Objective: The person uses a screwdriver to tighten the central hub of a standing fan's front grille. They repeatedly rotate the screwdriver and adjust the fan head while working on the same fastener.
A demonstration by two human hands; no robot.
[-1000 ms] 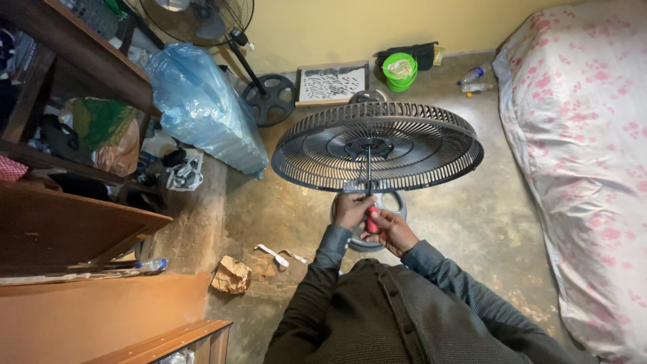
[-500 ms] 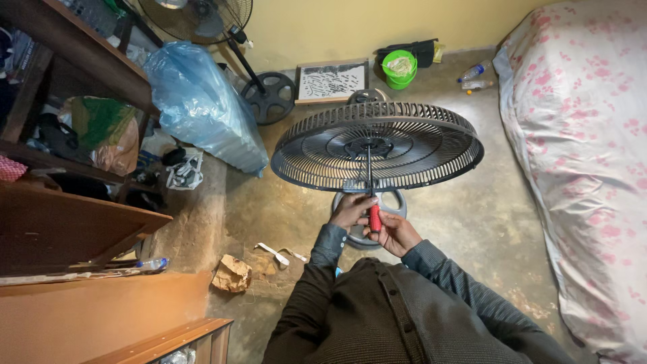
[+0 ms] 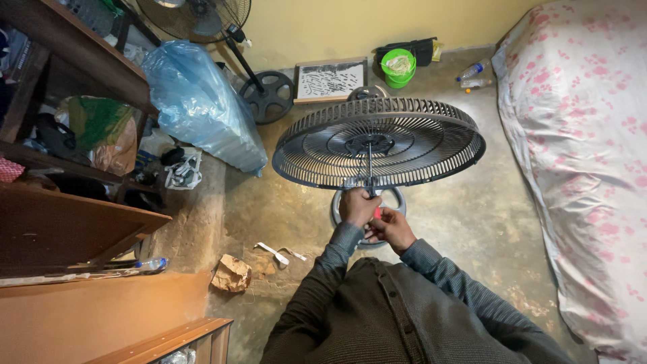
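Note:
A black round fan grille (image 3: 404, 145) sits tilted on a stand, facing up toward me, above a grey round base (image 3: 397, 199) on the floor. My left hand (image 3: 356, 205) grips the near rim of the grille at its bottom bracket. My right hand (image 3: 389, 228) is closed on a screwdriver with a red handle (image 3: 376, 213); its metal shaft (image 3: 369, 168) runs up across the grille toward the hub. Both hands touch each other just below the grille's edge.
A pink-flowered mattress (image 3: 579, 168) fills the right side. A blue plastic bag (image 3: 199, 108), another standing fan (image 3: 202, 20) with its round base (image 3: 269, 98), a framed picture (image 3: 330, 79) and a green bucket (image 3: 399, 67) stand by the far wall. Wooden shelves (image 3: 60, 135) are at left; crumpled paper (image 3: 230, 273) lies on the floor.
The hands and the grille stay almost in place; the view has shifted slightly and the grille sits a touch lower left.

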